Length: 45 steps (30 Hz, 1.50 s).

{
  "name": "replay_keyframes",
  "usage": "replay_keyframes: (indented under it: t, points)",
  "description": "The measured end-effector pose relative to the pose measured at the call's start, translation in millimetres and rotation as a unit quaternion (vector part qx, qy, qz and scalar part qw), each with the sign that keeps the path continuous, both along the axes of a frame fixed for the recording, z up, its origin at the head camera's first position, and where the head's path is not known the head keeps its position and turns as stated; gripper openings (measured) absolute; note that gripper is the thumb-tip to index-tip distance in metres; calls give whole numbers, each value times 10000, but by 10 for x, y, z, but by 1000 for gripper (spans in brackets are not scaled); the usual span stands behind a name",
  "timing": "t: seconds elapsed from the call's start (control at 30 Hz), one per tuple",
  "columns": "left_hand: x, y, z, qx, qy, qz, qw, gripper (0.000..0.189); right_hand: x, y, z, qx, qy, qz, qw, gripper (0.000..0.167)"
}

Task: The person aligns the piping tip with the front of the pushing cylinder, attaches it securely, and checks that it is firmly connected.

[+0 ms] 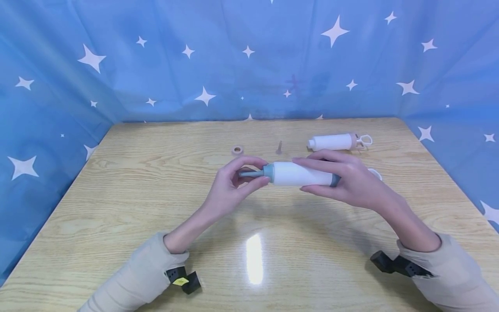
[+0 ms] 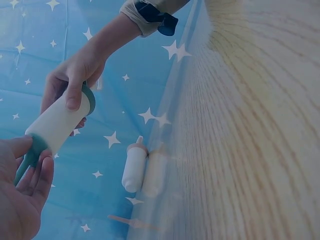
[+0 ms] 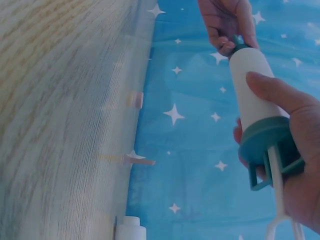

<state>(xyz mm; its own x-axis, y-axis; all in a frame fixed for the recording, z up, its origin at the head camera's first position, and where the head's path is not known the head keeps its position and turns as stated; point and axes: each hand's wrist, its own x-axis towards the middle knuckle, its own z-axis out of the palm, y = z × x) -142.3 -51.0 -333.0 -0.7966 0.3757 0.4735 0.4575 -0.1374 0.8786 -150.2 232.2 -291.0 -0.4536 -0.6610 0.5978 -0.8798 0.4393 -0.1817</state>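
A person's two bare hands hold a white tube (image 1: 302, 174) level above the middle of a wooden table (image 1: 124, 186), its length running left to right. At its left end, the left hand (image 1: 228, 184) pinches a teal nozzle cap (image 1: 268, 172): the thumb presses the near side and the fingers curve round the far side, the gap between them only as narrow as the cap. The cap's thin tip points left, into the hollow of that hand. The right hand (image 1: 348, 182) wraps the tube's right part, thumb along the near side and fingers over the far side, spread just to the tube's width. The right wrist view shows a teal end piece (image 3: 267, 137) with bracket-like grips beside this palm, and a white plunger rod (image 3: 276, 180) running out of it to a forked handle. Beyond the hands, on the far part of the table, a second white tube (image 1: 332, 142) lies on its side at the right, with a pink collar (image 1: 353, 141) and a white loop handle (image 1: 365, 140). To its left lie a small pink nozzle (image 1: 279, 148) and, farther left, a pink ring (image 1: 237, 150). A blue curtain (image 1: 249, 26) with white stars hangs behind.
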Motion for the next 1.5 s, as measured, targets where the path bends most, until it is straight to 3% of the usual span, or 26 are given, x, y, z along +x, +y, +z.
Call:
replay_keyframes:
  t: [0.37,1.23,1.5]
  points:
    - [-13,3,-11,-28,257,19,9997,31,0,8,-7,16,-27,-44,10000,57]
    - [-2,-15,-18,85,556,129,9983,15,2,-13,-25,32,-94,21,9999,56]
    - [-10,-5,-5,20,587,170,9981,22,17,-5,-19,75,-113,-58,9999,56]
